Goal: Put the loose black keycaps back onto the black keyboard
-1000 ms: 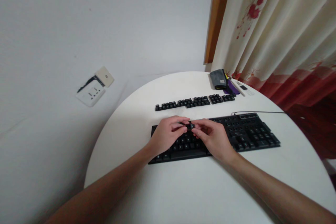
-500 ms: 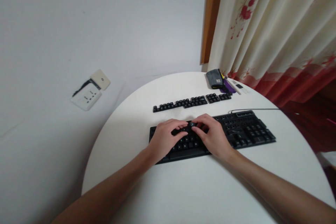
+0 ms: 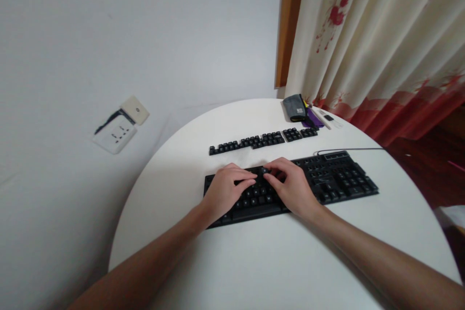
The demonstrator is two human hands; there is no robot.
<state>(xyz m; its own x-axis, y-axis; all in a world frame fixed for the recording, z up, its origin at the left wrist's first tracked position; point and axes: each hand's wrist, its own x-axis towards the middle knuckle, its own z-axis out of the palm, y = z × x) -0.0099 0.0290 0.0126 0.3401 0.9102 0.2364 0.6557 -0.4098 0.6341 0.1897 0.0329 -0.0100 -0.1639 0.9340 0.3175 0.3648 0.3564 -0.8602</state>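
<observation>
A black keyboard (image 3: 261, 213) lies on the white round table, with bare sockets along its upper part and keycaps on other parts. My right hand (image 3: 290, 184) is over its middle, thumb and index finger pinched round a black keycap (image 3: 265, 170) at the upper rows. To the left, my left hand (image 3: 225, 191) hovers close above the keys, its thumb and fingertips near each other with a narrow gap and nothing visible between them. Both palms hide part of the keys. Behind the keyboard, loose black keycaps (image 3: 269, 140) stand in a long row of groups.
On the white table (image 3: 163, 189), a grey pouch (image 3: 295, 108), a purple item (image 3: 312, 117) and a white stick-like object (image 3: 321, 118) lie at the back right. A cable (image 3: 348, 149) runs off right from the keyboard. Wall sockets (image 3: 118, 133) are at left, a curtain (image 3: 348, 48) at right.
My left thumb and fingertips have drawn closer together and sit slightly farther from the right hand. The right hand keeps its pinch at the same keycap. The view has shifted slightly.
</observation>
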